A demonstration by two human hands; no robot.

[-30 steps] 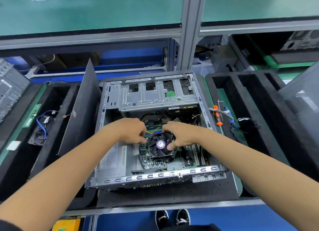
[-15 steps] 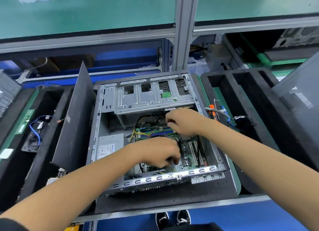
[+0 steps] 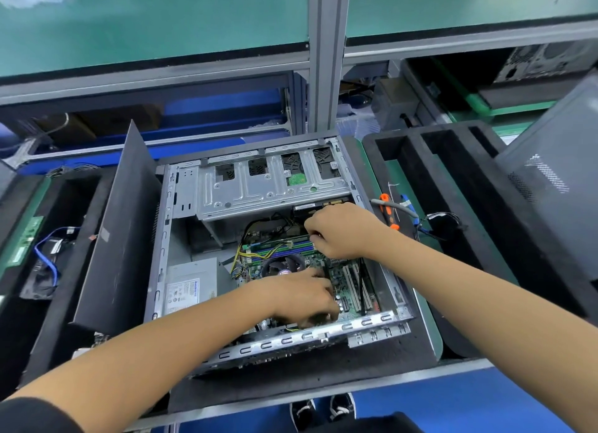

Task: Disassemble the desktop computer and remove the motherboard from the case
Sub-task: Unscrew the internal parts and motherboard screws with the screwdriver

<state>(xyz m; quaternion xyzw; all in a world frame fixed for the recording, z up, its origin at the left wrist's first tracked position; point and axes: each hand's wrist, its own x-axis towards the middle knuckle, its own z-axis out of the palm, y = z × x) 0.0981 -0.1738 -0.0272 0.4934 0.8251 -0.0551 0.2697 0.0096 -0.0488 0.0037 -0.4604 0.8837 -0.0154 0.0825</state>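
Leaning at the left of the frame, a dark side panel (image 3: pixel 110 235) stands tilted against the open computer case (image 3: pixel 161 254), with a blue cable (image 3: pixel 45 258) lying in the black foam tray further left. The case sits at the centre, its drive cage (image 3: pixel 268 186) along the upper edge and a grey power supply (image 3: pixel 191 284) at its lower left. The motherboard (image 3: pixel 339 274) lies inside the case, right of the power supply. The left hand (image 3: pixel 301 298) reaches in at lower centre, fingers curled down onto the board beside the CPU fan (image 3: pixel 284 266); what it grasps is hidden. The right hand (image 3: pixel 339 230), just above, pinches something small at the memory slots (image 3: pixel 278 248). An orange-handled screwdriver (image 3: pixel 388 211) rests right of the case.
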